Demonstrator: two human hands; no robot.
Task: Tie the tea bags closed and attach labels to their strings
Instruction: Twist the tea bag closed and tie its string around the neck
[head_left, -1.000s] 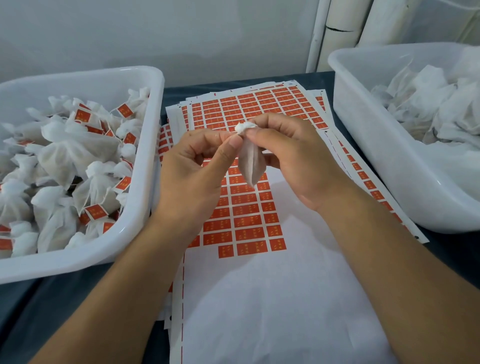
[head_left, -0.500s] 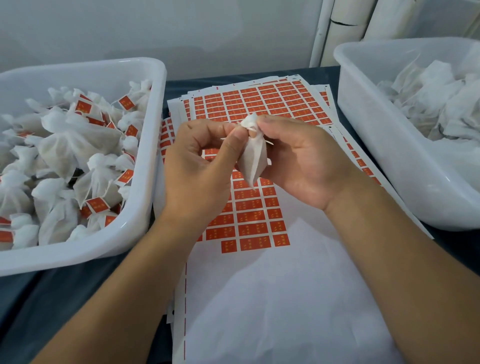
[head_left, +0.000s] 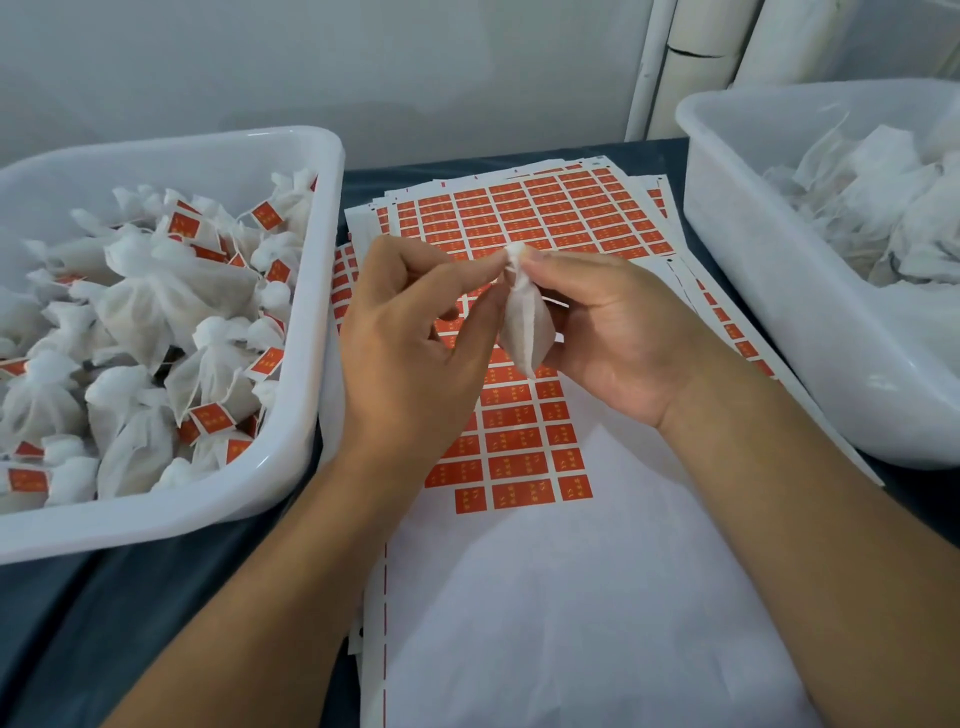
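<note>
While both hands pinch its neck, the tea bag (head_left: 522, 325) now hangs gathered.
Right hand (head_left: 613, 332) and left hand (head_left: 410, 343) grip it; since a second ago, neck cinched, label pending.

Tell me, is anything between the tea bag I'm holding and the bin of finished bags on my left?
Nothing visible. The tea bag hangs above the label sheets, and only the left hand lies toward the left bin, whose top is open.
</note>
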